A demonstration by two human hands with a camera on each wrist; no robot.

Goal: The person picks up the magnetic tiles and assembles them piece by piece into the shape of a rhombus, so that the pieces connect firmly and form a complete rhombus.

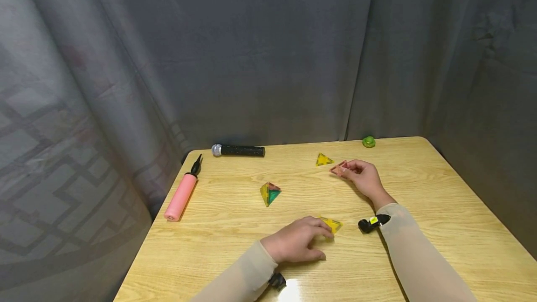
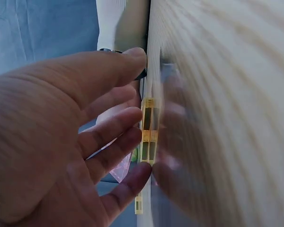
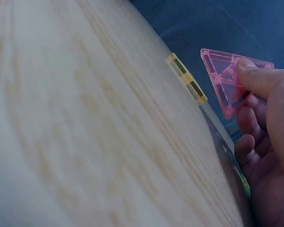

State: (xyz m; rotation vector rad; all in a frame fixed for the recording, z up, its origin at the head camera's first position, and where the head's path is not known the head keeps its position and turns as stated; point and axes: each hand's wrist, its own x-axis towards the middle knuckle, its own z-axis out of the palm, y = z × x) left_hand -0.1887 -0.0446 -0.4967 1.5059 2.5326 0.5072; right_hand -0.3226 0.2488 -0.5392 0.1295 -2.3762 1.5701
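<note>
My right hand (image 1: 364,181) pinches a translucent pink triangular magnetic tile (image 3: 221,78) between thumb and fingers, raised off the table in the right wrist view. Just past it lies a yellow triangular tile (image 1: 323,160), flat on the wood. My left hand (image 1: 299,240) is low over the table at the front, its thumb held apart from the loosely bent fingers. Those fingertips are right at the edge of another yellow triangular tile (image 1: 333,224), which they partly cover. Left of centre sits a small pyramid of yellow, red and green tiles (image 1: 270,193).
A pink hand pump (image 1: 182,196) with a black nozzle lies along the table's left edge. At the back are a black microphone (image 1: 241,151) and a small green toy (image 1: 368,141). Grey curtains (image 1: 268,55) hang behind the wooden table (image 1: 226,246).
</note>
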